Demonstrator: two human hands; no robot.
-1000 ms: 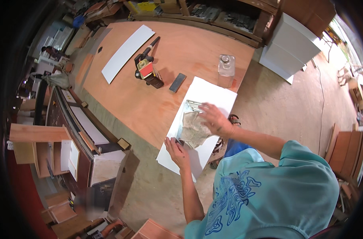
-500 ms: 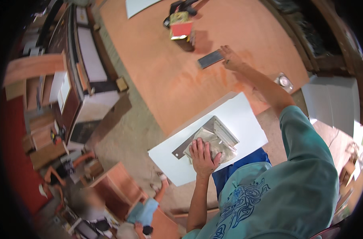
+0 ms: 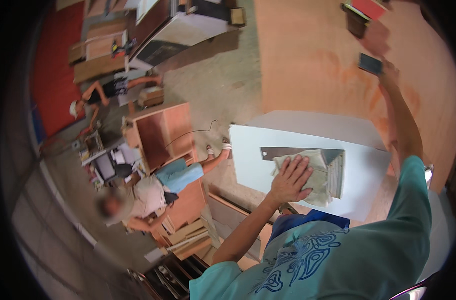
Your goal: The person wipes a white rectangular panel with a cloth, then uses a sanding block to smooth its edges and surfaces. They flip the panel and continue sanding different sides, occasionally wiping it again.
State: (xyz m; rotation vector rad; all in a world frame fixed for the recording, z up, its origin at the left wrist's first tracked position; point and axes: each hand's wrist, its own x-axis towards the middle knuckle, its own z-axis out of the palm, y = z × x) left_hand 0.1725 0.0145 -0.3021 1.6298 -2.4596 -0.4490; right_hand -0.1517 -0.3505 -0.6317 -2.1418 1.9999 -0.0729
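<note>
My left hand lies flat with fingers spread on a crumpled pale cloth-like piece. Beneath that piece are a dark flat metal strip with a hole at one end and a stack of thin plates. All of them rest on a white board in front of me. Stretched out to the far right, my right hand has its fingers closed at one end of a dark rectangular block. This block is at the surface of the orange-brown tabletop.
A red-and-gold tin stands beyond the block. Left of the table, a person in a beige top is near a wooden cabinet. Another person works farther off among wooden boxes. Boards lie at lower left.
The whole view has swung left, so table and tin now appear farther right. My left hand stays on the pale piece, and my right hand keeps the dark block.
</note>
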